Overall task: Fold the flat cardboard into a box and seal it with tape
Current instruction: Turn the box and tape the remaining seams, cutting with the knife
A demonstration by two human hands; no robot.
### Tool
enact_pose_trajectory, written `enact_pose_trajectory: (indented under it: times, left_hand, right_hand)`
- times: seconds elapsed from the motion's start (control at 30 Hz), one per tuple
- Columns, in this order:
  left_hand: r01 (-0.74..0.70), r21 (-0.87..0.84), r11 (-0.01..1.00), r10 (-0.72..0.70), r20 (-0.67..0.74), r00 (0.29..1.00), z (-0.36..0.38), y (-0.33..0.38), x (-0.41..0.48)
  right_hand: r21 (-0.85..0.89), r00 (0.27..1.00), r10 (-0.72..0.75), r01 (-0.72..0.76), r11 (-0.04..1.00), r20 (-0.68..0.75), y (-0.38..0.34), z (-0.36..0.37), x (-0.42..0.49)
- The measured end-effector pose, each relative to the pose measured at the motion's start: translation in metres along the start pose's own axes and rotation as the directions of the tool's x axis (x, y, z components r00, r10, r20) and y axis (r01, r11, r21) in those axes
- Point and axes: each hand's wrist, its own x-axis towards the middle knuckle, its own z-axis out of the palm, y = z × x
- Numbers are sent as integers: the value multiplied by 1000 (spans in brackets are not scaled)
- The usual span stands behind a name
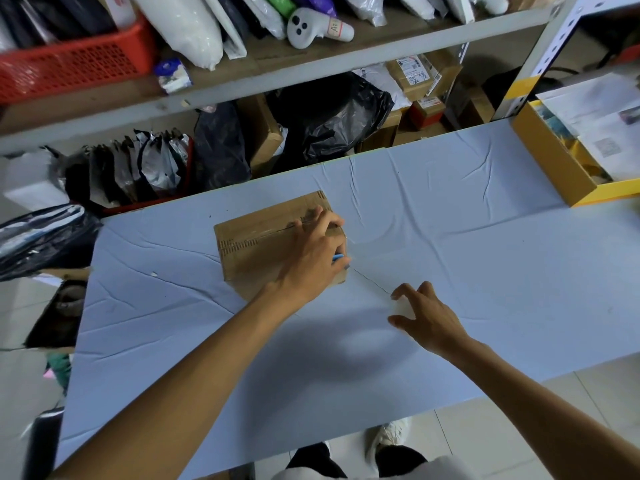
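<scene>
Shelving: a 2-level shelf (311,74) is seen behind the desk, crowded with bagged parcels and a red basket (69,67).
Desk: the desk (485,244) is covered with a creased pale blue cloth and fills the middle of the view.
Yellow carton: an open yellow carton (550,168) holding papers is set at the far right edge, well apart from the work.
Box: the cardboard box (256,254) is already folded into shape and stands left of centre on the desk, its top flaps closed along a middle seam; shiny tape seems to be laid on that seam, so sealing is judged to be under way.
Left hand: the left hand (311,258) is laid on the right end of the box top, its fingers bent over the seam, probably so the flaps are kept shut and flat.
Right hand: the right hand (426,320) is held low over the cloth near the box, fingers spread and empty, likely kept free for the next reach.
Blue item: a small blue item (338,257) shows at the left thumb; whether it is gripped cannot be told.
</scene>
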Motion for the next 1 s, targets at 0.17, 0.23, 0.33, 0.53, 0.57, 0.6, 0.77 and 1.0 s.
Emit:
enact_pose_trajectory:
  times: [0.17, 0.23, 0.33, 0.53, 0.57, 0.6, 0.77, 1.0]
  left_hand:
    - [11, -2, 1000, -11, 6, 1000, 1, 0, 1]
    - [16, -6, 1000, -16, 5, 1000, 1, 0, 1]
    - [15, -8, 1000, -15, 3, 1000, 1, 0, 1]
    - [19, -2, 1000, -19, 7, 1000, -1, 0, 1]
    - [16, 2, 1000, -16, 7, 1000, -1, 1, 1]
    - [14, 4, 1000, -14, 6, 1000, -1, 1, 0]
    - [-8, 19, 1000, 8, -9, 1000, -6, 3, -1]
    - [-179, -69, 981, 164, -180, 970, 1, 10, -28]
  right_hand:
    - [86, 986, 57, -43, 995, -160, 4, 1, 0]
    - [99, 972, 80, -60, 993, -219, 6, 2, -2]
    - [170, 956, 127, -84, 982, -264, 8, 4, -2]
    - [292, 947, 235, -167, 942, -217, 7, 4, 5]
    - [304, 946, 239, -167, 938, -219, 7, 4, 6]
    - [320, 944, 243, -164, 933, -225, 6, 3, 6]
    - [429, 941, 217, -88, 899, -261, -4, -5, 12]
    - [454, 976, 82, 19, 891, -201, -18, -21, 26]
